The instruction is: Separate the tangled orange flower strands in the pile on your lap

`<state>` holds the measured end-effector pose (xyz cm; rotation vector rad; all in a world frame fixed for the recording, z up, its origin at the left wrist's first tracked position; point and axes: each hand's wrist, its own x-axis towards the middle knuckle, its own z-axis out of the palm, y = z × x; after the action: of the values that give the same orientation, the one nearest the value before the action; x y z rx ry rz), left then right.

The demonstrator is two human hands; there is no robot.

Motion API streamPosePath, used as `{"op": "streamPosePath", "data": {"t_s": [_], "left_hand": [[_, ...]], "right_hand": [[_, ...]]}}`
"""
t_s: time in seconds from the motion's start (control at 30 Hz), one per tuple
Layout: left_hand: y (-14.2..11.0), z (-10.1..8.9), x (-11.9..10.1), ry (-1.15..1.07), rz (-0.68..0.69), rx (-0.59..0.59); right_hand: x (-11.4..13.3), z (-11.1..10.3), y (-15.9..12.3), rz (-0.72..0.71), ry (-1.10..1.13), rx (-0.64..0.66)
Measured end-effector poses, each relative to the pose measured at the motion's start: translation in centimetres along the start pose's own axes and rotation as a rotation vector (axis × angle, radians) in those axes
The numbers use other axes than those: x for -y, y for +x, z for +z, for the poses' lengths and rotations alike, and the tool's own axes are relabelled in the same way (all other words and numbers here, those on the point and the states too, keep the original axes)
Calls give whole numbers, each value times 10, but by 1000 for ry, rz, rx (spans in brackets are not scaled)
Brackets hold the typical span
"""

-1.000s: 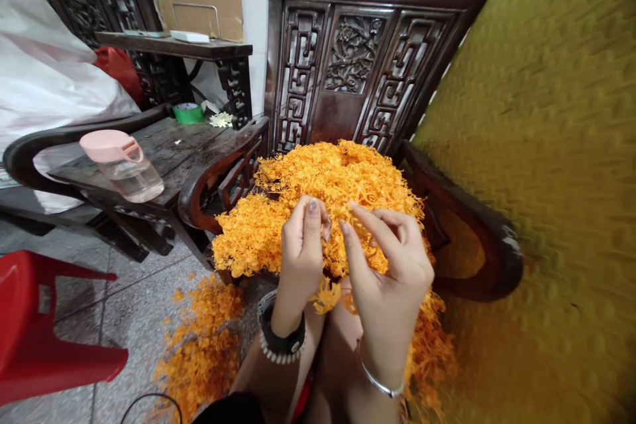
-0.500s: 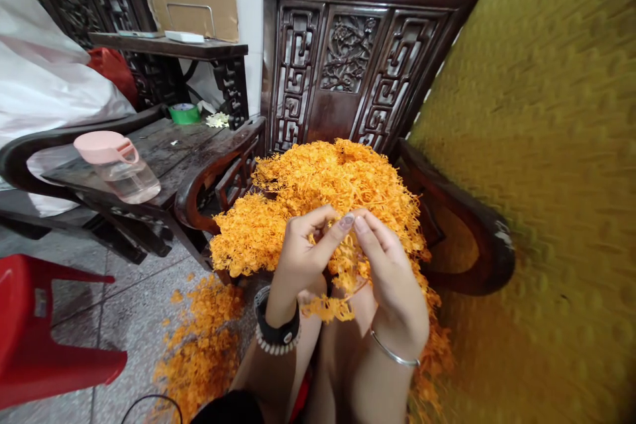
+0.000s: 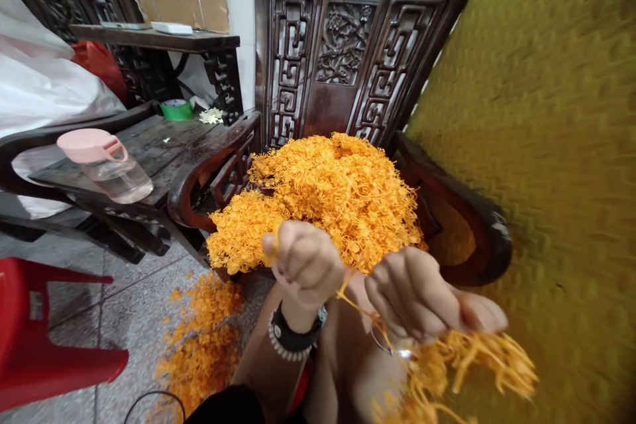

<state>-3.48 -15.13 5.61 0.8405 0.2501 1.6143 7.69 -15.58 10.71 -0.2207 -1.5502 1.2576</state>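
- Speckled floor (image 3: 134, 298) fills the lower left of the frame, a red stool (image 3: 20, 344) at its edge and a loose orange heap (image 3: 203, 338) nearer the centre.
- Left of centre, a pink-lidded bottle (image 3: 116, 175) rests on a dark side table (image 3: 186, 146).
- At centre, a large orange pile (image 3: 328, 192) fronts the back of a carved chair (image 3: 332, 109).
- Just below, the left hand (image 3: 311, 265) is balled tight on a thin orange strand (image 3: 355, 303); a firm pinch should prevent slipping.
- Toward the lower right, the right hand (image 3: 412, 295), slightly blurred, is curled closed, gripping an orange bunch (image 3: 481, 361) that spills past its thumb. An even, gentle pull looks wisest, as so thin a strand could snap; holding the bunch clear should limit tangles.
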Motion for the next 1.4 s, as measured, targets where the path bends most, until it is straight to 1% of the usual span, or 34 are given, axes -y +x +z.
{"op": "streamPosePath", "data": {"t_s": [0.03,0.07,0.1,0.13,0.17,0.2,0.23,0.27,0.3,0.33,0.43,0.47,0.57,0.6,0.67,0.73,0.8,0.87,0.93,1.0,1.07,1.17,1.23,1.33,1.37,1.4], "left_hand": [[3,-1,0,-37,30,-94],[7,-3,-1,-71,41,-157],[11,-4,-4,-106,40,-182],[13,-4,-8,-137,19,-149],[15,-4,-12,-163,-27,-61],[16,-3,-16,-185,-91,56],[16,0,-19,-196,-161,166],[15,4,-22,-190,-212,239],[13,8,-23,-165,-239,265],[11,13,-23,-121,-239,252],[7,24,-21,46,-175,112],[6,25,-20,79,-176,91],[5,26,-18,116,-225,118],[5,25,-17,139,-222,117],[4,25,-16,239,-159,58],[3,26,-13,348,-36,14],[4,26,-11,442,50,53],[8,25,-9,554,70,126],[13,21,-7,694,83,174],[17,18,-7,786,124,188],[17,16,-7,767,157,201],[14,17,-8,591,127,223],[11,19,-9,456,48,223],[11,20,-4,228,-138,224],[12,20,-1,152,-172,209],[13,19,4,89,-176,180]], "right_hand": [[3,0,-1,-20,115,62],[5,0,-3,11,242,104],[7,1,-4,63,332,73],[8,3,-4,130,357,-48],[9,6,-4,190,321,-236],[8,9,-3,219,262,-425],[6,13,-2,221,203,-573],[4,16,-1,211,153,-671],[1,19,0,204,103,-729],[-2,22,1,199,53,-756],[-9,26,2,149,-108,-779],[-11,26,2,124,-153,-784],[-13,24,5,56,-196,-837],[-14,24,6,48,-192,-858],[-14,24,8,66,-193,-895],[-15,25,9,99,-215,-918],[-15,26,8,143,-244,-889],[-16,27,7,180,-259,-822],[-15,26,7,174,-268,-806],[-14,24,6,143,-286,-818],[-13,21,6,151,-300,-767],[-12,17,5,194,-286,-658],[-12,15,3,191,-282,-643],[-12,14,2,161,-245,-661],[-12,13,3,149,-203,-671],[-11,13,4,138,-141,-687]]}}
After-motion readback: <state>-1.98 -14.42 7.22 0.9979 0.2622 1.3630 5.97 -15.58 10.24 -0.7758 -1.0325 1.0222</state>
